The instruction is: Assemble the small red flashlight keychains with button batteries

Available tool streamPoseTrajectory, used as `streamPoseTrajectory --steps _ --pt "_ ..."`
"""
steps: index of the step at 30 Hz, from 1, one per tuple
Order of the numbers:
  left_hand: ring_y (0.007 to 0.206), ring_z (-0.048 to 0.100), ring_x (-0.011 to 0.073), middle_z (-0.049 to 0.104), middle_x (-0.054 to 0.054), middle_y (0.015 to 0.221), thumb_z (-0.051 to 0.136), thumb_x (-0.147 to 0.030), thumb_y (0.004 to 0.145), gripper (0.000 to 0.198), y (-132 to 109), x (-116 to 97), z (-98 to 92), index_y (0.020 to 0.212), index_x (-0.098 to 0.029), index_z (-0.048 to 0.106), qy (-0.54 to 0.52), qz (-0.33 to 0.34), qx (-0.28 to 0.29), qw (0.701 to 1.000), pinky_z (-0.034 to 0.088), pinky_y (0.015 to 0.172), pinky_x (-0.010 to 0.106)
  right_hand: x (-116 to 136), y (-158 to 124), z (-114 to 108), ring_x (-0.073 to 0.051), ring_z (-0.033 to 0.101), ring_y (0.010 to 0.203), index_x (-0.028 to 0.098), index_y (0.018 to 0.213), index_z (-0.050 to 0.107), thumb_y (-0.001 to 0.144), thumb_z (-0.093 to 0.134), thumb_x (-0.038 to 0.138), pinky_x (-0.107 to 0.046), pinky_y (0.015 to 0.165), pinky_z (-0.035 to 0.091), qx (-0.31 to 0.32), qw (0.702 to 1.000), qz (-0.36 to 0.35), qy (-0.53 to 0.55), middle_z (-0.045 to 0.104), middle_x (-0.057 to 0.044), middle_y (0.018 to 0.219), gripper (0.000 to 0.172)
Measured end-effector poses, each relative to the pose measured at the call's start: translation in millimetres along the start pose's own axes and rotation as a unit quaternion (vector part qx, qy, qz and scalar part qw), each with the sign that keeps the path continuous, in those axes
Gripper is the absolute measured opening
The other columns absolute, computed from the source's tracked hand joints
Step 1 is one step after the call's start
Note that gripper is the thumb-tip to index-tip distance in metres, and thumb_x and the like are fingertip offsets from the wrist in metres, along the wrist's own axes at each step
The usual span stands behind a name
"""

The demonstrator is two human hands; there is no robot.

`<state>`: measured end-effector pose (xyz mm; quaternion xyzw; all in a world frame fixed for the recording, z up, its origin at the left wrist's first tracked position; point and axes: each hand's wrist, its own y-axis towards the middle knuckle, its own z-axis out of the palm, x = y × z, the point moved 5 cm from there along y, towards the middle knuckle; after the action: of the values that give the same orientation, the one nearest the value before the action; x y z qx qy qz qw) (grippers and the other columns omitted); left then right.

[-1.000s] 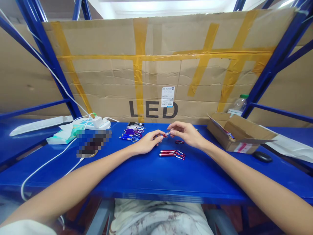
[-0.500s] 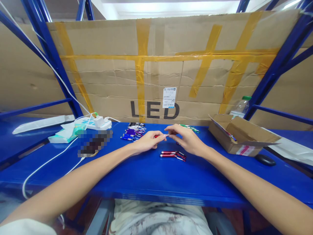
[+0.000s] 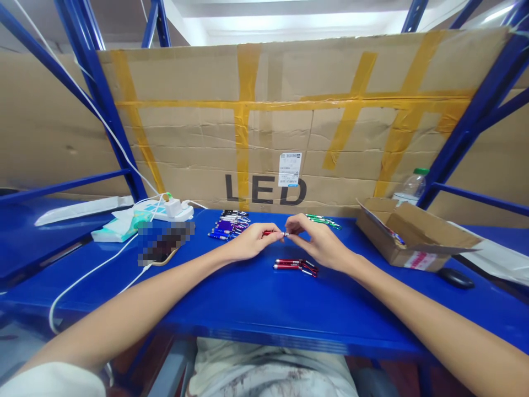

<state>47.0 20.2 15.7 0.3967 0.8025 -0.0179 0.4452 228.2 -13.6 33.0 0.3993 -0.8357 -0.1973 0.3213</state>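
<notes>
My left hand (image 3: 253,241) is closed on a small red metal torch (image 3: 270,232), its silver end pointing right. At that silver end, the fingertips of my right hand (image 3: 314,241) are pinched together, touching it. Below the hands, red torches with clips (image 3: 289,264) lie side by side on the blue table. Behind my left hand sits a row of black, silver, purple and blue torches (image 3: 226,225). Green torches (image 3: 324,221) lie behind my right hand, partly hidden by it.
An open cardboard box (image 3: 413,234) stands at the right, with a black mouse (image 3: 455,278) beside it and a bottle (image 3: 413,187) behind. At the left are a phone (image 3: 167,245), white cables, a tissue pack (image 3: 118,229) and a power strip (image 3: 182,212). A large cardboard sheet (image 3: 198,143) stands behind.
The view has shifted slightly, so everything sits a little lower and further right. The fingers of my right hand have drawn closer together at the silver end of the torch.
</notes>
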Motion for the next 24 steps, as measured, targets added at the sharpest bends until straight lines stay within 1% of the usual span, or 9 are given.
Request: streamPoseTrajectory --steps 4,7,11,13,16,18,20,22,24 --pt "0.084 0.059 0.0187 0.074 0.005 0.096 0.054 -0.048 0.105 0.039 -1.4 -4.3 -1.8 0.106 -0.015 0.075 0.029 0.023 -0.021 0.999 0.047 0.079 0.030 3.0 0.0 -2.6 -0.022 0.071 0.090 0.026 0.114 0.056 0.107 0.055 0.031 -0.037 0.085 0.061 -0.015 1.000 -0.013 -0.010 0.073 -0.006 0.103 0.009" --pt "0.085 0.058 0.0185 0.071 0.004 0.094 0.055 -0.051 0.105 0.039 -2.1 -6.7 -1.6 0.104 -0.016 0.073 0.010 0.023 -0.024 0.999 0.045 0.079 0.029 7.2 -1.1 -3.5 -0.022 0.071 0.092 0.026 0.112 0.057 0.109 0.052 0.028 -0.036 0.083 0.058 -0.020 0.997 -0.047 -0.066 0.074 -0.007 0.105 0.006" --pt "0.064 0.041 0.0124 0.049 -0.003 0.070 0.058 -0.066 0.100 0.051 -2.5 -3.7 5.0 0.095 -0.016 0.068 -0.138 -0.059 0.036 0.988 0.035 0.063 0.027 16.1 -3.0 -5.3 -0.023 0.070 0.094 0.025 0.113 0.060 0.112 0.044 0.024 -0.036 0.084 0.056 -0.018 0.985 -0.102 -0.138 0.074 -0.008 0.103 0.016" --pt "0.059 0.028 0.0101 0.033 -0.007 0.064 0.065 -0.069 0.095 0.053 -3.7 -2.5 9.8 0.091 -0.016 0.065 -0.238 -0.100 0.076 0.963 0.028 0.058 0.026 20.3 -3.4 -5.7 -0.023 0.069 0.096 0.025 0.115 0.062 0.113 0.041 0.023 -0.036 0.085 0.056 0.001 0.980 -0.124 -0.158 0.074 -0.008 0.103 0.022" --pt "0.058 0.017 0.0088 0.022 -0.010 0.064 0.074 -0.070 0.087 0.055 -4.8 -1.2 13.3 0.085 -0.016 0.062 -0.323 -0.131 0.106 0.931 0.021 0.056 0.026 26.1 -4.2 -5.3 -0.025 0.068 0.103 0.024 0.117 0.065 0.114 0.038 0.022 -0.038 0.090 0.055 0.035 0.968 -0.165 -0.183 0.075 -0.010 0.109 0.028" --pt "0.057 0.020 0.0089 0.025 -0.009 0.063 0.072 -0.071 0.088 0.056 -4.1 -0.5 11.9 0.085 -0.016 0.063 -0.297 -0.120 0.102 0.942 0.023 0.056 0.026 26.9 -4.7 -4.3 -0.025 0.068 0.105 0.024 0.115 0.066 0.114 0.037 0.022 -0.039 0.092 0.055 0.050 0.963 -0.181 -0.195 0.075 -0.011 0.113 0.029" --pt "0.058 0.031 0.0102 0.038 -0.006 0.063 0.064 -0.071 0.094 0.056 -2.4 -0.9 7.6 0.090 -0.015 0.067 -0.210 -0.086 0.074 0.971 0.029 0.058 0.026 24.0 -4.6 -4.3 -0.024 0.068 0.100 0.023 0.114 0.065 0.114 0.038 0.024 -0.037 0.088 0.056 0.039 0.965 -0.172 -0.192 0.075 -0.010 0.109 0.027" --pt "0.066 0.046 0.0131 0.057 0.000 0.074 0.058 -0.065 0.100 0.051 -1.0 -3.9 2.5 0.096 -0.015 0.071 -0.105 -0.042 0.031 0.993 0.038 0.064 0.027 18.7 -4.1 -5.4 -0.022 0.068 0.092 0.024 0.115 0.063 0.114 0.042 0.025 -0.034 0.082 0.055 0.009 0.974 -0.142 -0.179 0.074 -0.008 0.103 0.021" --pt "0.080 0.056 0.0169 0.069 0.004 0.089 0.056 -0.057 0.103 0.045 -0.7 -8.7 -1.4 0.100 -0.016 0.073 -0.036 -0.005 -0.003 0.999 0.044 0.073 0.029 14.7 -4.0 -6.5 -0.021 0.068 0.088 0.024 0.116 0.061 0.113 0.045 0.026 -0.032 0.078 0.055 -0.020 0.978 -0.120 -0.171 0.073 -0.007 0.099 0.016"
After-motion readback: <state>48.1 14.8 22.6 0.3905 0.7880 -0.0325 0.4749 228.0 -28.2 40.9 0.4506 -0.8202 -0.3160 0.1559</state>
